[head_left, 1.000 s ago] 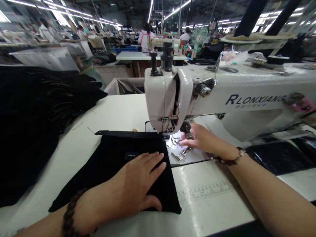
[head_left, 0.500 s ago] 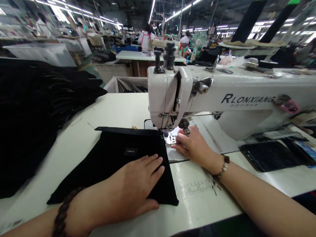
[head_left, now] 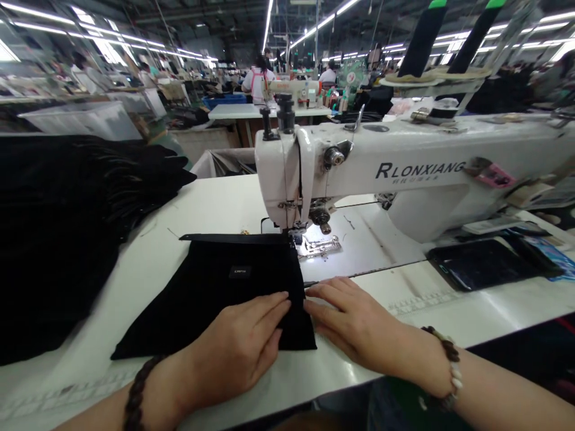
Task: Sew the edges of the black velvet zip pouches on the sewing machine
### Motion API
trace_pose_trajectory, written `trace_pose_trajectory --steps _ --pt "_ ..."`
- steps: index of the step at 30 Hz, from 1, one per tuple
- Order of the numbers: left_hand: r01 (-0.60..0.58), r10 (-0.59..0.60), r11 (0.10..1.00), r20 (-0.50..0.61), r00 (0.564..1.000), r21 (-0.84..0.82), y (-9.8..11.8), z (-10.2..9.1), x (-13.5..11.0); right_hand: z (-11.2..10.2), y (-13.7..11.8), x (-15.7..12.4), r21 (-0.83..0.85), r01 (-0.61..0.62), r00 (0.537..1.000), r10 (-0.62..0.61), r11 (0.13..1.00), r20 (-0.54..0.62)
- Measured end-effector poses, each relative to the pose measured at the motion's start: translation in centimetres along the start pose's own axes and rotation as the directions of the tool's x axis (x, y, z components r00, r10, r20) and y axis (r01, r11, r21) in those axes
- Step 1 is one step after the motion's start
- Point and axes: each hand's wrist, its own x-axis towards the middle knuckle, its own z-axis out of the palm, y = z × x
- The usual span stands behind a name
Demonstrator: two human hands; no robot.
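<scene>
Black fabric panel point(head_left: 193, 299): flat on table point(head_left: 224, 203), corner beneath sewing machine point(head_left: 281, 167); likely light, soft, pliable; best held by edges; left hand point(head_left: 238, 335) open atop, fingers together; right hand point(head_left: 359, 317) half-curled at right edge, grip unclear

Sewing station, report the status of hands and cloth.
Left hand on black cloth, right hand at its right edge. Cloth's far right corner beneath sewing machine. Dark device lies apart.

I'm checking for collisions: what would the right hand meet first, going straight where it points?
Probably the black fabric: its edge lies at the right hand; whether they touch is unclear.
</scene>
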Motion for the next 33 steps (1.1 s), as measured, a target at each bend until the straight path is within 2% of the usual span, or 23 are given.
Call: trace_pose_trajectory --steps 2,5,7,8,9,11,12,13,15,21,26,33 --pt "0.123 -0.126 0.992 -0.079 0.989 -0.039 -0.4 -0.7 0.4 0.2 0.0 0.2 0.029 0.003 0.999 -0.005 1.0 0.044" --pt "0.385 -0.386 0.922 -0.166 0.907 -0.04 -1.4 -2.2 1.3 0.4 -0.1 0.2 0.07 -0.02 0.991 0.01 0.997 0.135" --pt "0.469 -0.462 0.883 -0.183 0.868 -0.005 -2.1 -3.1 1.9 0.4 -0.1 0.1 0.083 -0.045 0.987 0.032 0.996 0.16" --pt "0.452 -0.442 0.892 -0.187 0.877 0.014 -2.3 -3.4 2.0 0.3 -0.1 0.0 0.084 -0.055 0.985 0.04 0.995 0.165" --pt "0.392 -0.38 0.919 -0.188 0.906 0.032 -2.4 -3.5 2.1 0.3 -0.1 -0.1 0.085 -0.057 0.984 0.042 0.995 0.171" --pt "0.181 -0.17 0.982 -0.161 0.972 0.056 -2.1 -3.3 2.0 0.2 0.0 -0.2 0.079 -0.049 0.982 0.033 0.996 0.183" --pt "0.063 -0.053 0.996 -0.14 0.989 0.068 -1.9 -3.0 1.8 0.2 0.0 -0.2 0.074 -0.042 0.981 0.027 0.996 0.191" --pt "-0.035 0.044 0.996 -0.118 0.992 0.08 -1.5 -2.6 1.6 0.2 -0.1 -0.3 0.066 -0.032 0.98 0.019 0.997 0.197" --pt "-0.149 0.156 0.983 -0.067 0.985 0.103 -0.7 -1.5 1.1 0.3 -0.3 -0.6 0.044 -0.015 0.983 0.006 0.999 0.185" --pt "-0.223 0.219 0.97 0.05 0.974 0.095 0.4 1.0 -0.1 0.9 -1.7 -2.4 0.017 0.012 0.995 -0.013 1.0 0.094" --pt "-0.237 0.23 0.97 0.104 0.968 0.062 0.7 1.2 -0.3 0.9 -2.3 -3.2 0.01 -0.024 0.999 0.024 1.0 0.033" --pt "-0.249 0.233 0.963 0.145 0.962 0.106 1.0 1.6 -0.5 1.0 -2.3 -3.0 0.003 -0.034 0.999 0.034 0.999 0.032"
